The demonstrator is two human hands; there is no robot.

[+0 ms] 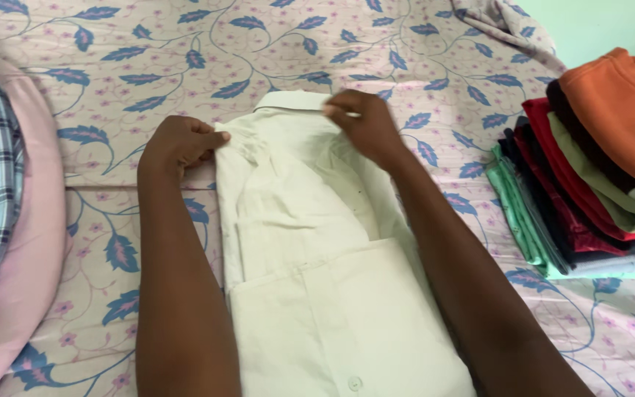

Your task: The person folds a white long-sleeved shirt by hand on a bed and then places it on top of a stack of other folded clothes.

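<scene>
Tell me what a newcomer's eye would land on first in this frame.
First, the cream shirt lying partly folded in the middle of the floral bedsheet, with both hands at its far end: the left hand grips the shoulder edge, the right hand pinches the fabric beside the collar. Next, the stack of folded clothes at the right edge, orange on top.

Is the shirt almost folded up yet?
Partly. The cream shirt lies on the bedsheet with its sides turned in and its bottom folded up. Right now the left hand pinches the shoulder edge and the right hand pinches by the collar. It hasn't joined the stack of folded clothes on the right.
</scene>
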